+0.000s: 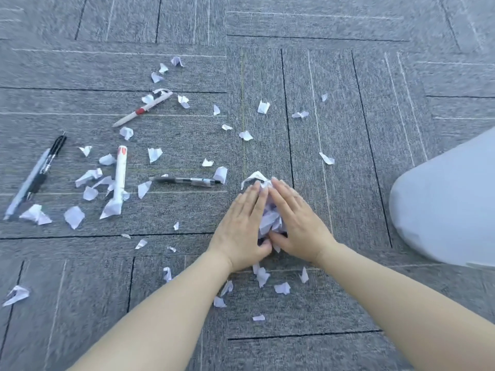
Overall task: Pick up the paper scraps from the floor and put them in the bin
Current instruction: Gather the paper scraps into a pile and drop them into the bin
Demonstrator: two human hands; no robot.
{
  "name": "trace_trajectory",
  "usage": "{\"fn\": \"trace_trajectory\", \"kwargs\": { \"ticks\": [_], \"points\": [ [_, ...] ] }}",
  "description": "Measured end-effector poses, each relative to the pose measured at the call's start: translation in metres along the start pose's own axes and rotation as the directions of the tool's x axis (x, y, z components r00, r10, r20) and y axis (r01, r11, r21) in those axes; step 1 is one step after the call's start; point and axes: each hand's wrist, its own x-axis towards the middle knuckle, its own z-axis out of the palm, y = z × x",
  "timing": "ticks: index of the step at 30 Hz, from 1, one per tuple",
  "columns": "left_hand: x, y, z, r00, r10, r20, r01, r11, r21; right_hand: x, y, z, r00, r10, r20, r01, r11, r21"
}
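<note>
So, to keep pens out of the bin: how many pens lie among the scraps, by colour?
White: 2, red-banded pen and marker
Black: 2, centre pen and left pen, possibly doubled
Grey: 1, far-left pen
Total: 5

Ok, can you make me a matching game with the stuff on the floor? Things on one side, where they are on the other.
Things
1. heap of paper scraps
2. red-banded pen
3. two black pens
4. pale rounded thing, probably the bin

Places
A. right edge of the picture
B. far left on the carpet
C. pressed between the left hand and right hand
D. highest in the picture of all the pens

Pairs: 1-C, 2-D, 3-B, 4-A
</note>
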Motion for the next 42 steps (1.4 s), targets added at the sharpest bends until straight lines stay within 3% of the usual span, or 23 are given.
{"fn": "trace_trajectory", "kwargs": {
  "ticks": [4,7,11,17,22,24,26,27,29,31,34,37,39,42],
  "points": [
    [0.018,-0.009,-0.01,1.0,-0.006,-0.017,0.007,0.996,0.087,0.02,0.012,-0.007,1.0,0.03,0.008,-0.029,0.993,-0.115],
    [0.021,-0.01,-0.015,0.999,0.019,-0.041,-0.014,0.992,0.122,0.022,0.009,-0.007,0.999,-0.026,-0.047,0.014,0.972,-0.234],
    [0.012,-0.005,-0.009,0.972,0.089,-0.217,-0.059,0.988,0.14,0.009,0.0,0.001,0.984,-0.093,-0.155,0.05,0.964,-0.26],
    [0.001,-0.001,0.003,0.953,0.231,-0.195,-0.201,0.966,0.161,-0.019,-0.012,0.007,0.983,-0.179,-0.047,0.16,0.95,-0.268],
    [-0.015,0.003,-0.005,0.979,0.204,-0.018,-0.202,0.975,0.09,-0.036,-0.024,0.004,1.0,-0.026,0.007,0.026,0.988,-0.151],
    [-0.013,0.008,-0.014,0.982,0.162,-0.093,-0.157,0.986,0.055,-0.03,-0.032,-0.01,0.991,0.129,-0.023,-0.129,0.992,-0.015],
    [0.0,0.021,-0.04,0.986,0.07,-0.149,-0.09,0.987,-0.133,-0.023,-0.039,-0.033,0.965,0.248,-0.09,-0.231,0.959,0.166],
    [0.007,0.031,-0.057,0.978,0.048,-0.202,-0.099,0.963,-0.251,-0.019,-0.043,-0.048,0.944,0.286,-0.164,-0.24,0.937,0.255],
    [0.026,0.056,-0.097,0.923,0.098,-0.373,-0.208,0.941,-0.268,-0.012,-0.049,-0.086,0.877,0.345,-0.335,-0.209,0.901,0.38],
    [0.048,0.081,-0.134,0.878,0.15,-0.455,-0.297,0.915,-0.272,-0.01,-0.052,-0.13,0.791,0.377,-0.482,-0.158,0.887,0.434],
    [0.081,0.132,-0.19,0.826,0.259,-0.502,-0.427,0.868,-0.254,-0.022,-0.048,-0.201,0.661,0.381,-0.647,-0.132,0.907,0.399],
    [0.114,0.196,-0.221,0.77,0.352,-0.533,-0.531,0.816,-0.228,-0.05,-0.031,-0.264,0.55,0.415,-0.724,-0.248,0.91,0.333],
    [0.135,0.242,-0.229,0.762,0.373,-0.529,-0.577,0.761,-0.295,-0.074,-0.017,-0.294,0.469,0.469,-0.749,-0.336,0.879,0.339],
    [0.16,0.3,-0.219,0.831,0.343,-0.438,-0.54,0.685,-0.489,-0.109,0.006,-0.318,0.315,0.556,-0.769,-0.466,0.797,0.385]
  ]
}}
